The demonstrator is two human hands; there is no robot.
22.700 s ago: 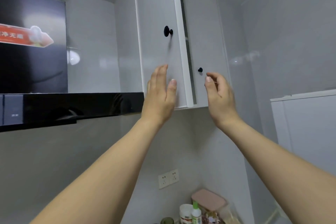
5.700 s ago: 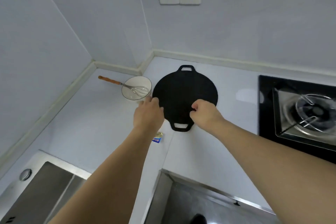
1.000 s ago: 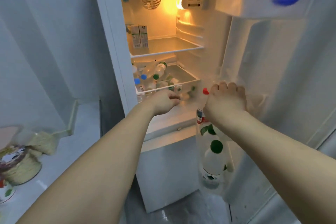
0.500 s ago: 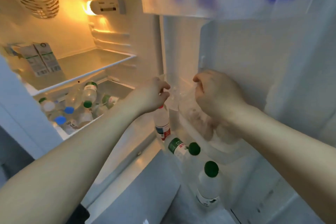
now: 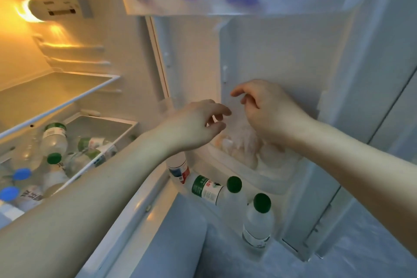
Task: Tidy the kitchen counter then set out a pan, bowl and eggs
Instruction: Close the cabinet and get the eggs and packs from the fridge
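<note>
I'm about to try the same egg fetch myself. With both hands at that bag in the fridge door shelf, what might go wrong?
The thin plastic bag looks flimsy; tugged by the right hand, it might tear or knock its pale contents, probably eggs, together.

The left hand and forearm hang just above the bottles in the lower door rack, so lifting out carelessly may knock one over.

Location: a home kitchen, indicated by an open refrigerator [image 5: 185, 56] with lit interior, glass shelf [image 5: 56, 90], bottle-filled drawer [image 5: 108, 124] and door racks [image 5: 259, 178].
</note>
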